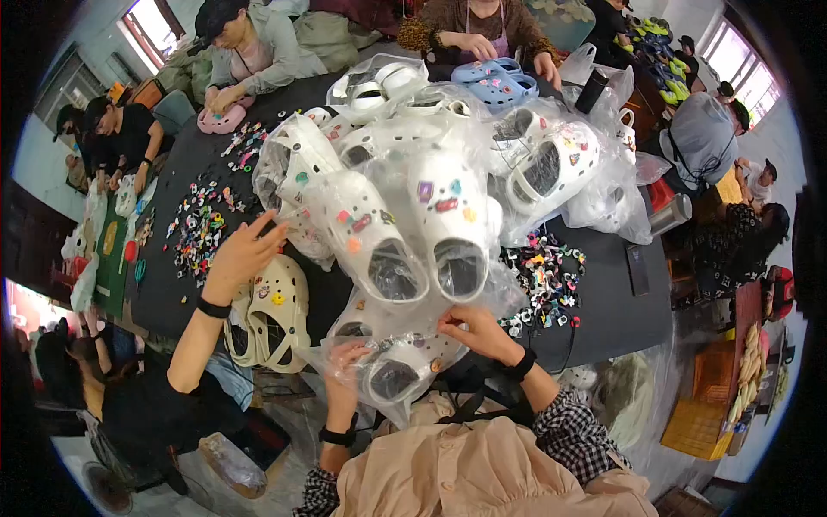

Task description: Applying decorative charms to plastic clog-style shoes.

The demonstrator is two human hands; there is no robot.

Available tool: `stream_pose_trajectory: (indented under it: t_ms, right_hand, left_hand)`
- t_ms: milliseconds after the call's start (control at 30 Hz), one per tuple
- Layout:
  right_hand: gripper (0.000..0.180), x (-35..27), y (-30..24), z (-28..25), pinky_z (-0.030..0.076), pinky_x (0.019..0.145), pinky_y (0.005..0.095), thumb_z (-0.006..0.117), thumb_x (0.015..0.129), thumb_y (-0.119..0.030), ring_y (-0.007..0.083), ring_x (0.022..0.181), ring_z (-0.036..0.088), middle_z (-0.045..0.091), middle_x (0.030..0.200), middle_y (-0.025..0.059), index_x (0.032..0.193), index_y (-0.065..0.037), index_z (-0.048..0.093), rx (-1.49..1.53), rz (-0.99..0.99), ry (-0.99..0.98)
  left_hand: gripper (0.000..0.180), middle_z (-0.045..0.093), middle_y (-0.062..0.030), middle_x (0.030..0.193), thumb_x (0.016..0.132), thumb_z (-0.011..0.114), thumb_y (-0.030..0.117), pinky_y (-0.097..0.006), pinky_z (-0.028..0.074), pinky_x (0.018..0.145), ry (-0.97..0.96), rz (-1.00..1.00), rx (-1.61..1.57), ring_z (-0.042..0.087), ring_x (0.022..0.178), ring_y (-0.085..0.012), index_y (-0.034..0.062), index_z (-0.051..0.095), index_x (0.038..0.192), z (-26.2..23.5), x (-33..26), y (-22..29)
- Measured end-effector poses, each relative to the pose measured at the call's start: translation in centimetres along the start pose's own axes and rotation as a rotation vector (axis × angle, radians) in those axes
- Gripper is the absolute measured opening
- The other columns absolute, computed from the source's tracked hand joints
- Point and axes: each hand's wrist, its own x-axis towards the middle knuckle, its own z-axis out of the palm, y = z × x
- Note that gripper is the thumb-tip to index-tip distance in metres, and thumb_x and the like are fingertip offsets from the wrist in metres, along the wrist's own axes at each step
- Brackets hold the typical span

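dark bench (pixel 607 332), heaped with white clogs (pixel 362 215); window (pixel 741 69) at right. bagged clog (pixel 415 355) at near edge: left hand (pixel 345 362) curled, gripping its plastic; right hand (pixel 476 332) half-closed beside it, hold unclear.

"From where does the head view look?"
"From the wearer's (pixel 448 465) head, through a wide fisheye, down and forward across the black table (pixel 607 332)."
"How near?"
"Close above the left hand (pixel 345 362) and right hand (pixel 479 333); outer edges curve."

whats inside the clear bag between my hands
A white clog with small charms shows through the clear bag; its sole and anything beneath it are covered.
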Motion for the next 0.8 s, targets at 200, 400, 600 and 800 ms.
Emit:
stream_pose_trajectory:
  t_ms: [200,400,600,800]
  right_hand:
    - [0.015,-2.5,-0.2,0.4,0.053,0.072,0.0358,0.069,0.089,-0.011,0.0282,0.079,0.068,0.071,0.088,0.0156,0.099,0.0,0.069,-0.025,0.02,0.301]
    - [0.025,-1.0,-5.3,0.3,0.049,0.07,0.0406,0.075,0.079,-0.005,0.0338,0.085,0.062,0.063,0.092,0.0127,0.101,-0.005,0.063,-0.552,-0.338,0.685]
    - [0.043,1.0,-8.1,0.6,0.049,0.073,0.0423,0.079,0.077,-0.016,0.0343,0.088,0.06,0.06,0.098,0.0134,0.114,-0.004,0.061,-0.622,-0.253,0.693]
    - [0.051,6.1,-8.1,2.2,0.043,0.089,0.0483,0.08,0.073,-0.038,0.0377,0.107,0.052,0.056,0.113,0.0147,0.106,-0.002,0.065,-0.895,-0.045,0.614]
  left_hand:
    - [0.04,0.06,-0.0163,0.116,0.077,0.073,0.011,-0.044,0.047,0.094,-0.096,0.324,0.72,0.058,0.109,-0.0392,0.0045,0.062,0.115,1.4,0.0,0.6]
    - [0.05,0.059,-0.0215,0.119,0.074,0.078,0.013,-0.047,0.048,0.095,-0.089,0.083,0.652,0.058,0.109,-0.0413,-0.0024,0.057,0.117,2.1,0.6,-1.2]
    - [0.048,0.058,-0.0219,0.114,0.075,0.077,0.021,-0.048,0.049,0.09,-0.1,0.391,0.893,0.057,0.105,-0.042,-0.0012,0.06,0.114,0.5,1.0,-3.3]
    - [0.055,0.058,-0.0211,0.115,0.075,0.077,0.034,-0.053,0.043,0.096,-0.256,0.359,0.976,0.054,0.107,-0.0414,0.0006,0.063,0.115,0.6,2.2,-2.8]
